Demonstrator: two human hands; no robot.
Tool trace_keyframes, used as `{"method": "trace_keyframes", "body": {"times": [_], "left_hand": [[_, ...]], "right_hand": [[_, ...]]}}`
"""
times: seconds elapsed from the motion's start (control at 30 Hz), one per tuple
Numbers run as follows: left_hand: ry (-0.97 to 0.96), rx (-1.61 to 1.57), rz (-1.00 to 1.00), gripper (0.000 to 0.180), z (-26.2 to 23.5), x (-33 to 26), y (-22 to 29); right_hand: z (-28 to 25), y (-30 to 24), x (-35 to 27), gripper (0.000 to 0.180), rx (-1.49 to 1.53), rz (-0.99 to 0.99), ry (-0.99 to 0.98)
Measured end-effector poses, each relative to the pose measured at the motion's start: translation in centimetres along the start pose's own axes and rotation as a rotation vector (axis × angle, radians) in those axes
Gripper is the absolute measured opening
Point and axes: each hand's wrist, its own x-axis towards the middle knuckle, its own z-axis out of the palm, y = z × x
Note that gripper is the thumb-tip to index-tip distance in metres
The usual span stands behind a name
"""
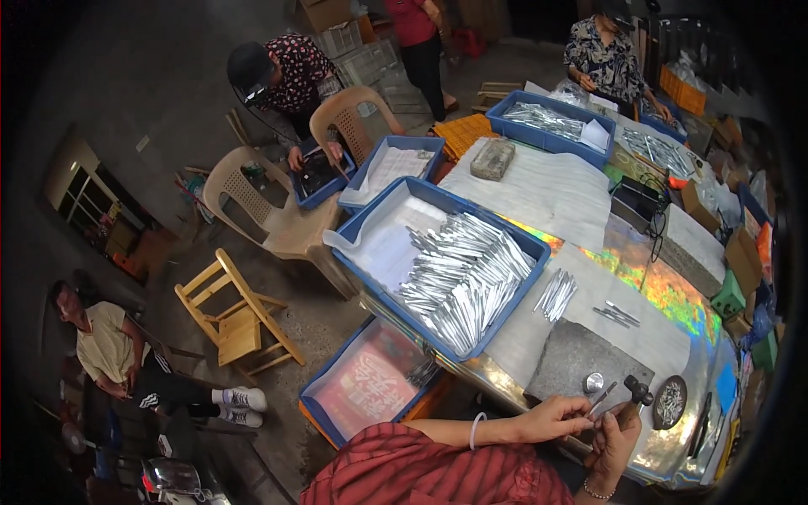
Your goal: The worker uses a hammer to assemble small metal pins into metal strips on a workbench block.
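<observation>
In the head view, the left hand [555,419] pinches a slender, silvery metal piece [603,397] at the edge of a rough grey stone block [581,353]; the right hand's [617,439] grip is wrapped around a hammer [637,390], dark-headed and wooden-handled. On the worktop [665,334], 1 round bowl [683,412] holds small metal bits; 1 blue plastic tray [389,305] holds smooth, narrow rods [467,286].

Dark-striped red top [438,467], pale bangle [475,427], beaded bracelet [598,492]
</observation>
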Motion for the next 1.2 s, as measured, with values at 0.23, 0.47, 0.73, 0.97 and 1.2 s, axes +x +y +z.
{"method": "trace_keyframes", "body": {"times": [0.23,0.47,0.73,0.97,1.2], "left_hand": [[-0.015,0.003,-0.017,0.018,-0.1,0.4,-0.2],[-0.017,-0.058,-0.043,0.017,0.2,0.7,-0.7],[-0.021,-0.052,-0.057,0.018,0.3,0.9,-0.8],[-0.041,-0.087,-0.052,0.018,0.2,1.1,-1.5],[-0.035,-0.085,-0.085,0.019,1.0,1.7,-1.9]], "right_hand": [[-0.6,0.3,0.0,0.021,-0.016,0.018,0.014],[-0.8,0.3,0.0,0.020,-0.006,0.010,0.021],[-0.8,0.2,-0.2,0.020,-0.010,0.043,0.031],[-1.2,0.8,-0.1,0.020,0.001,0.030,0.028],[-2.1,0.6,-0.4,0.021,0.004,0.026,0.035]]}}
